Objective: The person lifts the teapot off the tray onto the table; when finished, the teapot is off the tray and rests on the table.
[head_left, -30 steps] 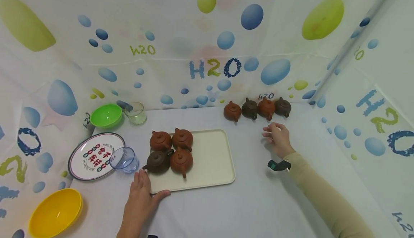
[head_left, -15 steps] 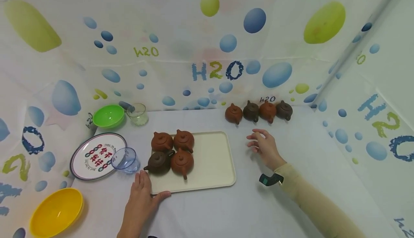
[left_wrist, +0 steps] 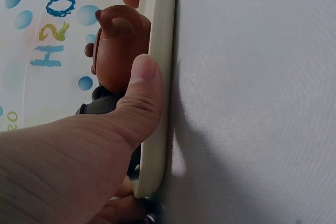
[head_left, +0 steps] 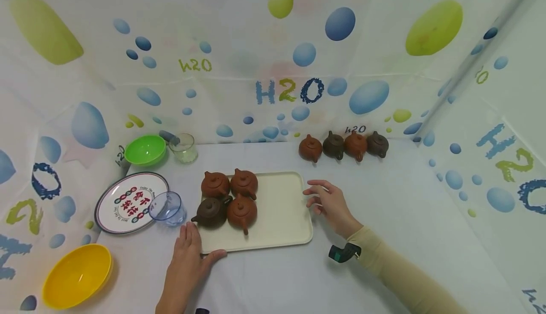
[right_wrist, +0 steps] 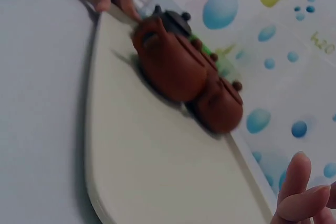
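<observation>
A cream tray [head_left: 283, 209] bears several small clay teapots in a cluster on its left part: a dark brown teapot [head_left: 210, 212] at the front left corner and reddish-brown ones, such as the front teapot [head_left: 241, 212]. My left hand [head_left: 187, 254] rests against the tray's near left corner, its fingers straight along the left side. The left thumb [left_wrist: 144, 85] lies on the front rim in the left wrist view. My right hand [head_left: 332, 207] is beside the tray's right edge, fingers loosely bent with nothing in them, fingertips overlapping the rim in the head view.
Several more teapots, among them a reddish one [head_left: 310, 148], stand in a row at the back right. Left of the tray are a blue glass [head_left: 168, 209], an oval plate [head_left: 115, 209], a green bowl [head_left: 145, 150], a clear glass [head_left: 183, 149] and a yellow bowl [head_left: 78, 276].
My right hand has moved left and nearer to me, from below the back row of teapots to the tray's right edge. The left hand and the teapots stay in place.
</observation>
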Action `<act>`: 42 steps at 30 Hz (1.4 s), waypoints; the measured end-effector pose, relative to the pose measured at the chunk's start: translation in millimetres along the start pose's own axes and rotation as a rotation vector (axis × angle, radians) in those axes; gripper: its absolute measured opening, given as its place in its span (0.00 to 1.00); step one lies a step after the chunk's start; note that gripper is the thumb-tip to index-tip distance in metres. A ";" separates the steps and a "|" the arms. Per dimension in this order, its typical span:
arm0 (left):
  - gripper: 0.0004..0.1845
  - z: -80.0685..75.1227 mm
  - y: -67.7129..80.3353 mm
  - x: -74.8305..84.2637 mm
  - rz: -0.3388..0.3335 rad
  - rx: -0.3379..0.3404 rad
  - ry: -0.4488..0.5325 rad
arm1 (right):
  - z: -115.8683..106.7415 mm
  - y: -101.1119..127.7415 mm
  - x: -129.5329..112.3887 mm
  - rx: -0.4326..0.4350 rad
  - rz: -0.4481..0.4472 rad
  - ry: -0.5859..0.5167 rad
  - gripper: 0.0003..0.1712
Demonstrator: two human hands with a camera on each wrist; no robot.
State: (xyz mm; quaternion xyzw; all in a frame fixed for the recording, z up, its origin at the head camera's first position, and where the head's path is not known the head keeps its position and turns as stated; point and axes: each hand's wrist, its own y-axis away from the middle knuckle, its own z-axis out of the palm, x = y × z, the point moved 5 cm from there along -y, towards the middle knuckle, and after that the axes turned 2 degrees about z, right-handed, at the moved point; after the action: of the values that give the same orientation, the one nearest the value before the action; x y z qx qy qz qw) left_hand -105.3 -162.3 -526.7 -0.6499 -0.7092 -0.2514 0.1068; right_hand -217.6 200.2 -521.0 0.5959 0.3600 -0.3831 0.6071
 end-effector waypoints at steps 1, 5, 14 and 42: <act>0.67 -0.1 -0.1 0.1 -0.001 -0.001 0.000 | 5.5 2.3 1.2 -0.022 -0.002 -0.005 0.21; 0.67 -0.5 -0.2 0.6 -0.009 -0.005 0.005 | 29.0 12.6 9.1 -0.131 0.023 -0.002 0.24; 0.67 -1.0 0.4 0.6 -0.005 -0.005 -0.002 | 79.6 37.5 37.0 -0.474 0.073 0.111 0.26; 0.66 -1.7 -0.7 0.8 0.005 0.010 -0.012 | 137.3 46.9 52.5 -0.528 0.114 -0.051 0.18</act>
State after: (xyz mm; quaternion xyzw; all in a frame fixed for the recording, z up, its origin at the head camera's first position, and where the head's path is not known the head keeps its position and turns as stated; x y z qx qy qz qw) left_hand -106.3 -162.5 -525.0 -0.6527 -0.7095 -0.2436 0.1064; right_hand -154.9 60.9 -542.7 0.4264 0.3980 -0.2561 0.7708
